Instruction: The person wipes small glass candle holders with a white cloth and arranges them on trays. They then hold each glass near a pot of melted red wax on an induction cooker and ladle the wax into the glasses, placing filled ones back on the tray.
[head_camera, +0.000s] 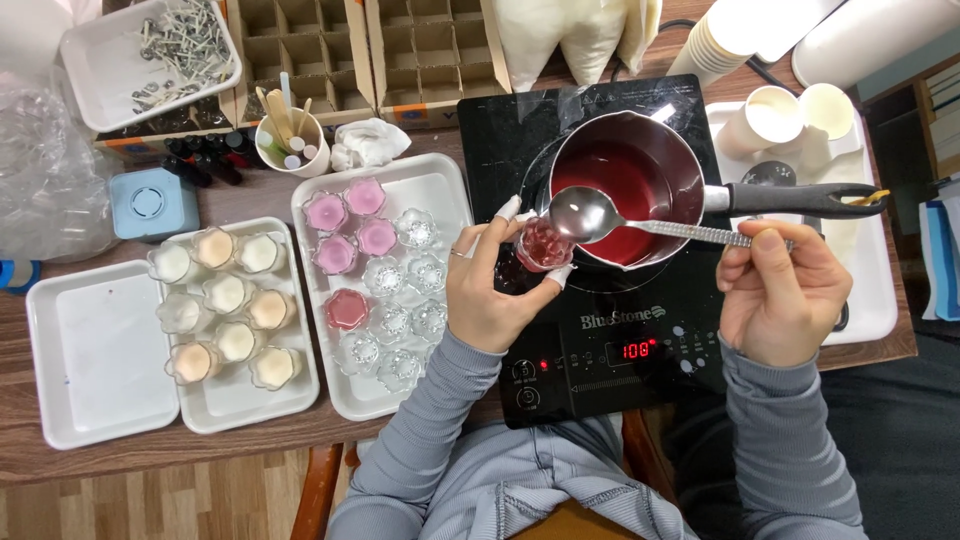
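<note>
Grey sleeves fill the lower frame, both forearms reaching up over the table. Left hand curled around a small glass cup, fingers wrapped on its sides, holding it above the black cooktop just beside the pan rim. Cup shows red liquid inside. Right hand pinching the spoon by its handle, thumb on top, fingers closed beneath; spoon bowl sits directly over the cup, at the pan's edge. Pan holds dark red liquid, black handle pointing right. Left of the cooktop: white tray with pink-filled and clear cups; further left, tray of cream-filled cups; outermost tray bare.
</note>
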